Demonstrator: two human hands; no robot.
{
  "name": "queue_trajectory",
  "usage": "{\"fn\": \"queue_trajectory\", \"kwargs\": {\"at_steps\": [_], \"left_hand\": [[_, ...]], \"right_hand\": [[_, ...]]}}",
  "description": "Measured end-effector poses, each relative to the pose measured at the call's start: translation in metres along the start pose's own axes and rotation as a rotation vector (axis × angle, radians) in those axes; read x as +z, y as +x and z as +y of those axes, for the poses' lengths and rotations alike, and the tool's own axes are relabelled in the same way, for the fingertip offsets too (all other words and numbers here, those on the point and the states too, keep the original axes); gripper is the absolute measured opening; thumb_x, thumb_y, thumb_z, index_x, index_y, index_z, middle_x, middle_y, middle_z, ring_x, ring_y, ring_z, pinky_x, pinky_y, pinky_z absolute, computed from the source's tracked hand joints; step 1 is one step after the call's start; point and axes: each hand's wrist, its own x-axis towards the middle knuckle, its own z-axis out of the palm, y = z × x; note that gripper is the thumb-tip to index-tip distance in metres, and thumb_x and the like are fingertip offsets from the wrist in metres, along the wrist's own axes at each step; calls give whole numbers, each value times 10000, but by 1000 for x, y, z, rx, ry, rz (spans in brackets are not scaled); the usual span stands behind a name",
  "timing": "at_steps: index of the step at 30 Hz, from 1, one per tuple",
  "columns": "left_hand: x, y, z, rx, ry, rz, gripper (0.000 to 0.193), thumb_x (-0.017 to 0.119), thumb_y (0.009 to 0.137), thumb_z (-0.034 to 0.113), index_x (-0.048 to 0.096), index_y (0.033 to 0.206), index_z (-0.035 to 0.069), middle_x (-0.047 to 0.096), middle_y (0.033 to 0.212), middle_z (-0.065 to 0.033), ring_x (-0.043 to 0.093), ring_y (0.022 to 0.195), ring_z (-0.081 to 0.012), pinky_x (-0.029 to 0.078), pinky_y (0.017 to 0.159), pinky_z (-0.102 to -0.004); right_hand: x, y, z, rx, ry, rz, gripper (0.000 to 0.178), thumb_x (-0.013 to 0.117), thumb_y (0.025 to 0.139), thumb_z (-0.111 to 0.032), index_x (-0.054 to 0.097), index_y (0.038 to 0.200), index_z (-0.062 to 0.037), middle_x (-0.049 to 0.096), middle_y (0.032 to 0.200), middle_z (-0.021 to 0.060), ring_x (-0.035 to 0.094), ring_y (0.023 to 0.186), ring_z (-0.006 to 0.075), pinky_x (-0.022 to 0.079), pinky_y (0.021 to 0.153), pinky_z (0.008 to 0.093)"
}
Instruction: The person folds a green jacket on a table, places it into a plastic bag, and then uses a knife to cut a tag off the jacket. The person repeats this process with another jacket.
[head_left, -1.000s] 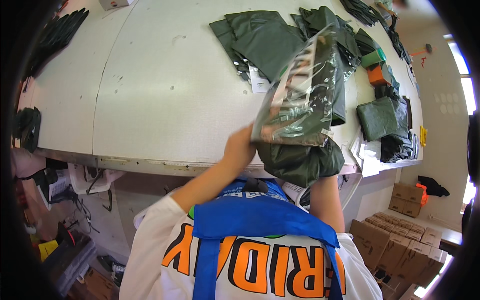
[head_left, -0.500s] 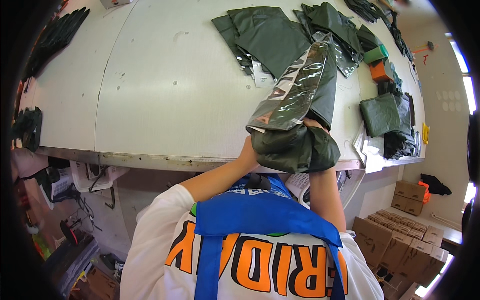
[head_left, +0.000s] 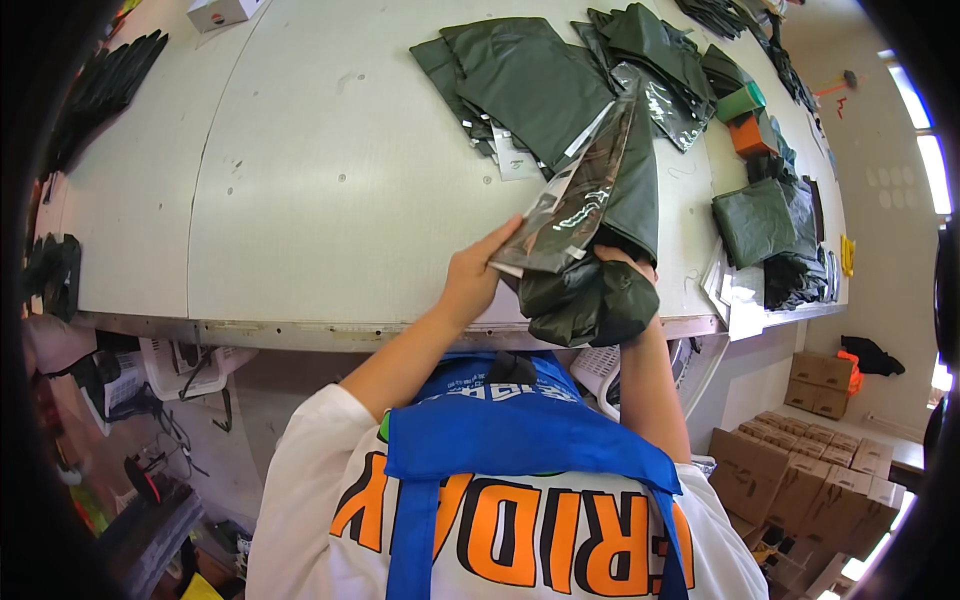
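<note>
Over the table's front edge I hold a dark green garment bundle [head_left: 596,305], its lower end bunched and sagging. A clear plastic bag [head_left: 580,215] lies along its left side, shiny and printed, reaching away from me. My left hand [head_left: 474,272] pinches the near left edge of this bag, fingers mostly behind it. My right hand [head_left: 628,262] is wrapped in the green garment, closed on its folds, with the fingertips partly hidden. Just beyond lie flat folded dark green garments [head_left: 530,85] with a white tag [head_left: 515,155] at their edge.
At the far right stand more bagged green garments [head_left: 660,60], a green roll [head_left: 740,101] and an orange box [head_left: 752,136]. Folded green pieces [head_left: 755,222] and white papers [head_left: 735,295] sit along the right edge. Dark stacks [head_left: 110,90] line the left. Cardboard boxes [head_left: 800,500] stand lower right.
My left hand has come out from beside the bundle, up and leftward onto the bag's edge. The bag has tilted and narrowed, and the bunched lower part is smaller. My right hand has stayed in the folds.
</note>
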Motion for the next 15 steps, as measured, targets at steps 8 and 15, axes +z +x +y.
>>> {"fn": "queue_trajectory", "kwargs": {"at_steps": [8,15], "left_hand": [[-9,-56,-33,-517,-174,-344,599,545,773,-89,409,1334,70,568,1214,-93,561,1084,-190,437,930,-319],[-53,-22,-22,-834,-1098,-149,653,349,915,585,428,1337,93,527,1291,-124,538,1142,-270,423,946,-432]], "right_hand": [[15,11,22,15,-576,-44,374,713,756,-242,649,1007,29,672,949,142,613,884,236,460,787,348],[25,9,38,-212,-955,-63,353,476,895,-274,587,891,61,589,908,304,571,872,456,445,780,480]]}}
